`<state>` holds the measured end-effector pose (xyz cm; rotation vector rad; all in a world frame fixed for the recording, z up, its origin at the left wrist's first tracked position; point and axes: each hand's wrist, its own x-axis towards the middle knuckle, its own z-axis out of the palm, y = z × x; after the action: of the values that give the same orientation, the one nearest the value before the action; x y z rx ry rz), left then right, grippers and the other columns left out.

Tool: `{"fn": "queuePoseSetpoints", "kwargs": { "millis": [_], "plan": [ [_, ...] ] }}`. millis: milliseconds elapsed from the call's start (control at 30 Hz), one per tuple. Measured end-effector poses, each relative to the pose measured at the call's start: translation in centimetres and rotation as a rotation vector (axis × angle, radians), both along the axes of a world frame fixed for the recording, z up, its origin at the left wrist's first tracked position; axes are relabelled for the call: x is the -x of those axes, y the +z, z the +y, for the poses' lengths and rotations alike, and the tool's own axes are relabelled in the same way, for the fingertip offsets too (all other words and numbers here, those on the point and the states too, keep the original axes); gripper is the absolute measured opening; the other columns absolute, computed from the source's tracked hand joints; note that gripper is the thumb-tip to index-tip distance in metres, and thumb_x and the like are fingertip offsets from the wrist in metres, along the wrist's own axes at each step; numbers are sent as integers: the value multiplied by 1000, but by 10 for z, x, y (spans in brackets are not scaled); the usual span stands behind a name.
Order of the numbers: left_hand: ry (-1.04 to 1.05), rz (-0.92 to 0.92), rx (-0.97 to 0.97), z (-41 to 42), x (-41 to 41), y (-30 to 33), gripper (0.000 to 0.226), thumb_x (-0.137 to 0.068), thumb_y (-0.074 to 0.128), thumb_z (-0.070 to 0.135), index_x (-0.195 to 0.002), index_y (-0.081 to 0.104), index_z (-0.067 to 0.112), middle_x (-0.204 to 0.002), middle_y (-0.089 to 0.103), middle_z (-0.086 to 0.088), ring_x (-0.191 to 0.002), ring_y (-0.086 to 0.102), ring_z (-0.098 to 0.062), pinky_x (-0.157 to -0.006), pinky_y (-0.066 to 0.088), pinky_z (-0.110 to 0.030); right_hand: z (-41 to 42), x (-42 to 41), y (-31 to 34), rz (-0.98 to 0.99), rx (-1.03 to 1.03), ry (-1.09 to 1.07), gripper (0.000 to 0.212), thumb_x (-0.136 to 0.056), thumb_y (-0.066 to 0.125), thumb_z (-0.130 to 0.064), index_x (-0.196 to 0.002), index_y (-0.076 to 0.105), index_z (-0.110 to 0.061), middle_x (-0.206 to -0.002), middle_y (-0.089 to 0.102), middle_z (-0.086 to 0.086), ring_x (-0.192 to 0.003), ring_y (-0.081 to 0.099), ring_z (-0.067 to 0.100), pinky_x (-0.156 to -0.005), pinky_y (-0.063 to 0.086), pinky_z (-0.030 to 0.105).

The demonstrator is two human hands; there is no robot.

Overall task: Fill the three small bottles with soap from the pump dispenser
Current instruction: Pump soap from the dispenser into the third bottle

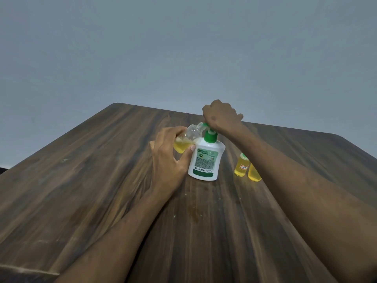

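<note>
A white pump dispenser (206,162) with a green pump head stands upright on the wooden table (81,180). My right hand (221,116) sits on top of the pump head, fingers curled over it. My left hand (169,156) grips a small clear bottle (186,140), tilted with its mouth at the green nozzle and yellow soap filling its lower part. Two more small bottles (241,167) (254,173), both full of yellow soap, stand to the right of the dispenser, partly hidden behind my right forearm.
The dark wooden table stretches wide to the left and toward me, with a few small crumbs and stains near its middle (193,215). A plain grey wall (183,48) rises behind the far edge.
</note>
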<state>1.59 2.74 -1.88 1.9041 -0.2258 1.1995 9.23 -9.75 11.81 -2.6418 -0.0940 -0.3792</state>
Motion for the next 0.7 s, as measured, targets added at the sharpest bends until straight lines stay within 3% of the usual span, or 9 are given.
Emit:
{"fn": "queuePoseSetpoints", "kwargs": {
  "millis": [200, 333, 700],
  "plan": [
    [0, -4, 4, 1, 1, 1, 36, -89, 77, 29, -122, 70, 16, -118, 63, 13, -107, 60, -6, -91, 35, -22, -1, 1, 0, 0, 13, 4, 18, -92, 38, -24, -77, 44, -16, -79, 49, 2, -68, 41, 18, -93, 32, 47],
    [-3, -3, 3, 1, 1, 1, 36, -90, 77, 29, -122, 71, 16, -118, 64, 12, -108, 60, -6, -91, 37, -25, 0, 2, 1, 3, 29, 5, 18, -91, 38, -23, -75, 42, -16, -79, 48, 3, -74, 45, 24, -96, 32, 48],
    [-5, 6, 0, 1, -1, 0, 37, -89, 77, 30, -122, 70, 15, -118, 65, 9, -108, 59, -6, -90, 38, -28, 1, 4, 1, 18, 46, -15, 19, -92, 38, -24, -75, 42, -17, -79, 48, 2, -70, 43, 21, -93, 31, 47]
  ]
}}
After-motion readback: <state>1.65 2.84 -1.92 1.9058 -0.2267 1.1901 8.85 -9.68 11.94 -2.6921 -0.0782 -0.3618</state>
